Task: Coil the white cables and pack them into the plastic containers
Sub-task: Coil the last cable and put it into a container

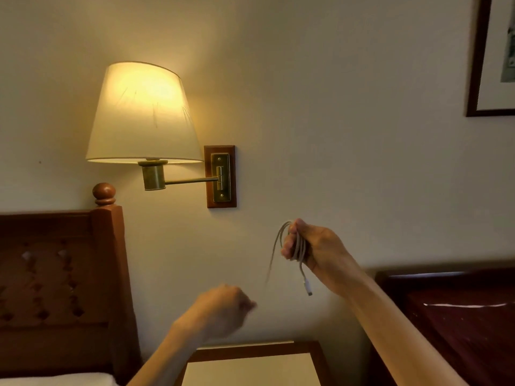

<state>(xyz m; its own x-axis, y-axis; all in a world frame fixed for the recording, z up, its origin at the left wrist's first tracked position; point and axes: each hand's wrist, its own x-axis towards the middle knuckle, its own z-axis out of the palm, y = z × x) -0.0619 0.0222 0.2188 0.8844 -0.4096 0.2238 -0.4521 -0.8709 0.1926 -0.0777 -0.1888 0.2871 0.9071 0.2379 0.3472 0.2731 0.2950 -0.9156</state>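
Clearly the right hand (309,246) has the cable (299,247) gathered up: its fingers are curled round a bundle of several white loops, held upright in front of the wall, below and right of the lamp (142,115). One plug end (308,289) dangles just under the fist, and a looser strand (274,252) bows out on the side toward the lamp and trails downward, blurred. The left hand (223,310) sits lower, below the lamp and well apart from the bundle, above the nightstand (256,366); its fingers look curled in, but it is blurred and I cannot tell whether they pinch the strand's tail or hold nothing. No container is in view, so packing seems some way off and the coiling looks nearly done. As for handling, the cable appears light and limp, thin enough to fold into tight loops yet springy enough that the loops would likely fan open if the grip slackens. It should tolerate squeezing, though the joint at the plug is probably the weak spot and is best not bent sharply. A sensible hold is across the middle of the bundle, all loops pinned together, with the free tail taken near its end so it can be wound round or tucked in. The headboard (61,274) stands left of the lamp.
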